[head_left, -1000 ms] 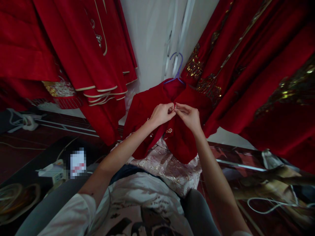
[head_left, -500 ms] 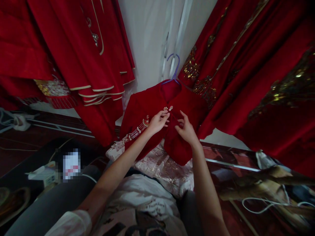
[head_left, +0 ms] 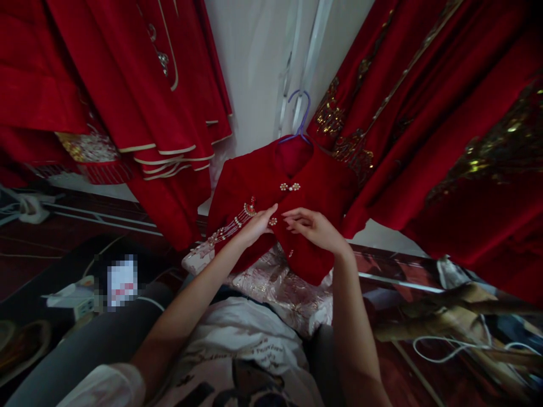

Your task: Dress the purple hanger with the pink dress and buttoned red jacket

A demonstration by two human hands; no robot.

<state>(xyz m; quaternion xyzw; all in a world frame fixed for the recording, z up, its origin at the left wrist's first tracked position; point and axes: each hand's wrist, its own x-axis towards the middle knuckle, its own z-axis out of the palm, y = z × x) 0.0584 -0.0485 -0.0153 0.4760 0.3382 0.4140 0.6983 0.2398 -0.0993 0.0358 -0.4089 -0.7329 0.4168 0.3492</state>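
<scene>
A small red jacket (head_left: 322,186) hangs on a blue hanger (head_left: 300,113) in front of me, over a pale embroidered skirt (head_left: 284,288). Its top pearl clasp (head_left: 289,186) is closed. My left hand (head_left: 257,225) pinches the left front edge at a second pearl clasp (head_left: 272,221), beside a beaded tassel brooch (head_left: 237,223). My right hand (head_left: 311,226) meets it from the right, fingers curled on the other front edge.
Red garments with cream trim (head_left: 161,113) hang at the left; red garments with gold embroidery (head_left: 424,113) hang at the right. A white wall (head_left: 258,68) lies behind. A power strip (head_left: 80,302) and cables (head_left: 449,347) lie on the dark glossy floor.
Both hands have dropped from the top clasp, now closed, to a lower clasp on the jacket front. The view shifted slightly.
</scene>
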